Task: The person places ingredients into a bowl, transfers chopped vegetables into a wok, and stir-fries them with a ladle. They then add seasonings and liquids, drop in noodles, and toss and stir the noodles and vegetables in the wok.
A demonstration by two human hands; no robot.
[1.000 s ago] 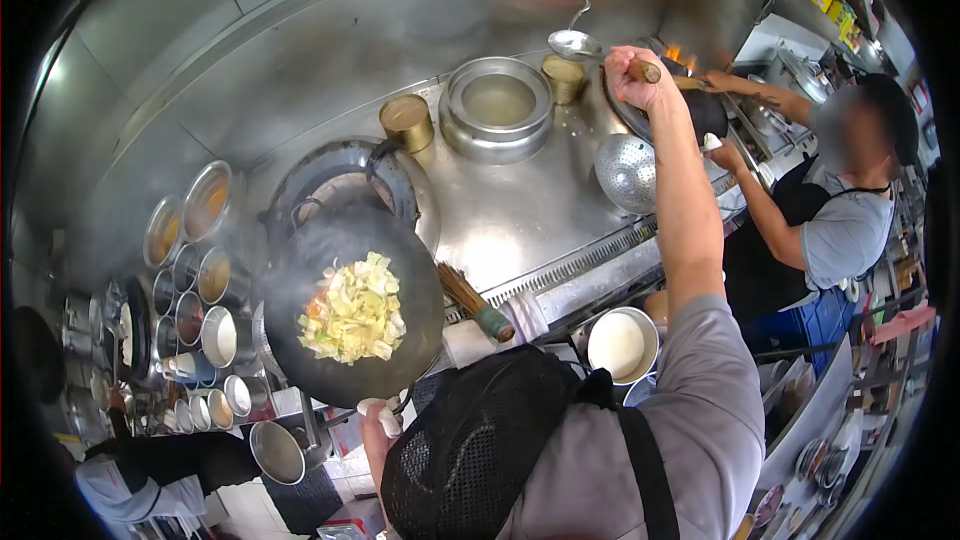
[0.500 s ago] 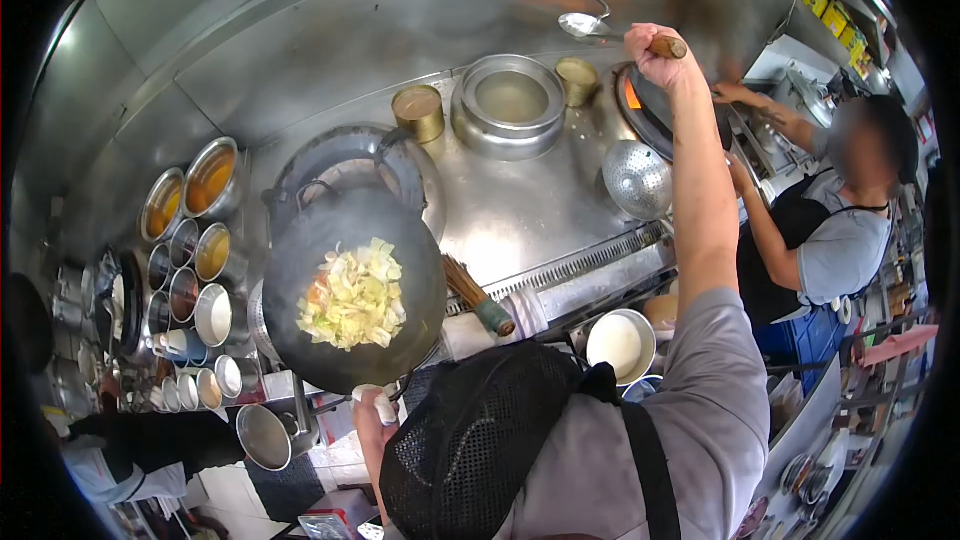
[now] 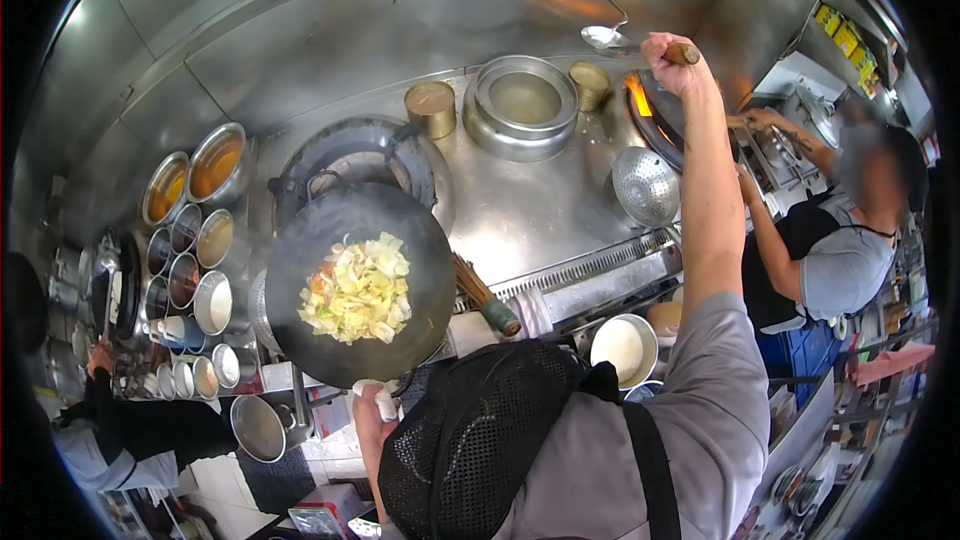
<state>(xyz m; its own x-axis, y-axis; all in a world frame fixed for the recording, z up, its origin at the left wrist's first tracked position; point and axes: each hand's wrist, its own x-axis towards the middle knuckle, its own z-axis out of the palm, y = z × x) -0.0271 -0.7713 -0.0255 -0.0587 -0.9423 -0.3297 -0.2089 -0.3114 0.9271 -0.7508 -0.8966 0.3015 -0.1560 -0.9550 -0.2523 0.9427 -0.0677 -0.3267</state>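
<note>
A dark wok (image 3: 300,330) with chopped pale cabbage (image 3: 360,290) inside is tipped toward the front of the stove, off the burner ring (image 3: 345,150). My left hand (image 3: 374,410) is closed around a white cloth (image 3: 380,397) at the wok's near edge. At the upper right, my right hand (image 3: 670,60) is wrapped round the wooden handle of a ladle (image 3: 606,38), whose metal bowl is held up near the back wall. A perforated strainer (image 3: 645,187) lies on the steel counter below my right forearm.
A metal pot (image 3: 520,145) and two tins (image 3: 431,122) stand at the back. A bamboo brush (image 3: 483,292) lies at the front edge. Seasoning bowls (image 3: 215,162) are at left. Co-workers (image 3: 850,260) stand right and lower left (image 3: 140,440); flame (image 3: 638,95) shows at right.
The view has shifted slightly. The tipped wok and my left hand have stayed together. My right hand still holds the ladle up. Flame at the co-worker's wok is more visible than a second ago.
</note>
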